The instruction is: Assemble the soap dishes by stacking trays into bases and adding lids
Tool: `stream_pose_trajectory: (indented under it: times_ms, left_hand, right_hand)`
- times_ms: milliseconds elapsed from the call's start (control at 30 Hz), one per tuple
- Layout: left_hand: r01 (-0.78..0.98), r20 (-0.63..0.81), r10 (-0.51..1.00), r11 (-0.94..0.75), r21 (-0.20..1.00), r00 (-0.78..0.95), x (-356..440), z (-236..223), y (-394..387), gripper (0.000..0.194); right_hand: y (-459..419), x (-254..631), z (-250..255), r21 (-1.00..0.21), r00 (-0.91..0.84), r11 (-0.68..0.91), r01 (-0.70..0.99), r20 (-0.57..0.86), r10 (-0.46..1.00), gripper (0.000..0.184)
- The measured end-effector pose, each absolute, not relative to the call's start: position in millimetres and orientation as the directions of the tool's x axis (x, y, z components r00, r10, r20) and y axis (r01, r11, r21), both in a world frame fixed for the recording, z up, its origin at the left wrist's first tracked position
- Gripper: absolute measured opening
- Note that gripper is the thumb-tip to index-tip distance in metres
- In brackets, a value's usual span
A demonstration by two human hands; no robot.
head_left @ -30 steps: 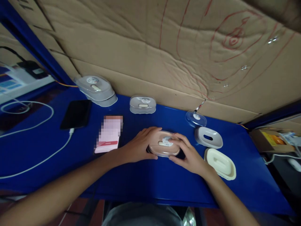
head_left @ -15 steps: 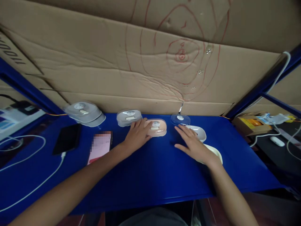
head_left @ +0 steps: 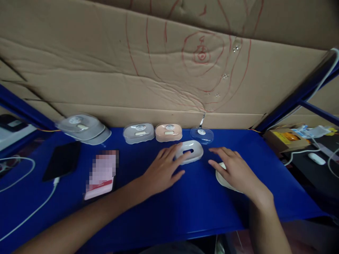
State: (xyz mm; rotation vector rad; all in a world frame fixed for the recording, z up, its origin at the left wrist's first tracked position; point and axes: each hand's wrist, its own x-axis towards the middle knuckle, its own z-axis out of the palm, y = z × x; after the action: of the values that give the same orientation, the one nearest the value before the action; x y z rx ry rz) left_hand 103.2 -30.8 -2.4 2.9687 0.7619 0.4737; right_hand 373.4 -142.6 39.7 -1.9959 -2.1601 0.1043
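My left hand (head_left: 165, 169) has its fingers spread, with the fingertips at the left rim of a white oval soap dish (head_left: 197, 154) that has a slot in its base. Whether they touch it I cannot tell. Open as well, my right hand (head_left: 233, 167) hovers over or rests on a cream soap dish (head_left: 220, 178), partly hiding it. Behind the white dish lies a clear lid (head_left: 208, 135) with a round sticker. A peach soap box (head_left: 173, 136) under a clear lid stands at the back, beside a grey lidded soap box (head_left: 129, 134).
Stacked grey lidded boxes (head_left: 102, 135) stand at the back left. A black phone (head_left: 62, 160) on a white cable and a phone with a lit screen (head_left: 103, 173) lie on the blue table (head_left: 196, 211). Cardboard (head_left: 92, 84) walls the back; an open carton (head_left: 286, 139) is at right.
The peach box has gone back beside the grey one, and my left hand has let go of it. The white dish has shifted left and nearer. My right hand now covers the cream dish.
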Motion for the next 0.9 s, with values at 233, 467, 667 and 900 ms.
stream_pose_trajectory:
  times_ms: [233,467,667,900]
  left_hand:
    - [0.503,0.284,0.553,-0.832,0.234,0.783,96.7,-19.0,-32.0,0.06]
    - [0.503,0.256,0.66,-0.723,0.473,0.707,102.1,-34.2,10.0,0.046]
    - [0.395,0.315,0.686,-0.668,0.631,0.656,89.1,-18.0,4.4,0.03]
    - [0.334,0.244,0.598,-0.689,0.644,0.763,60.5,-10.3,-25.4,0.032]
  right_hand:
    - [-143.3,340.1,34.5,-0.052,0.083,-0.104,0.993,-0.304,0.949,0.031]
    - [-145.4,309.3,29.7,-0.408,-0.478,0.414,0.814,-0.066,0.876,0.04]
    - [-135.7,303.7,10.3,-0.421,-0.518,0.492,0.762,0.059,0.853,0.04]
    - [-130.6,314.8,21.5,-0.435,-0.39,0.603,0.669,0.485,0.783,0.029]
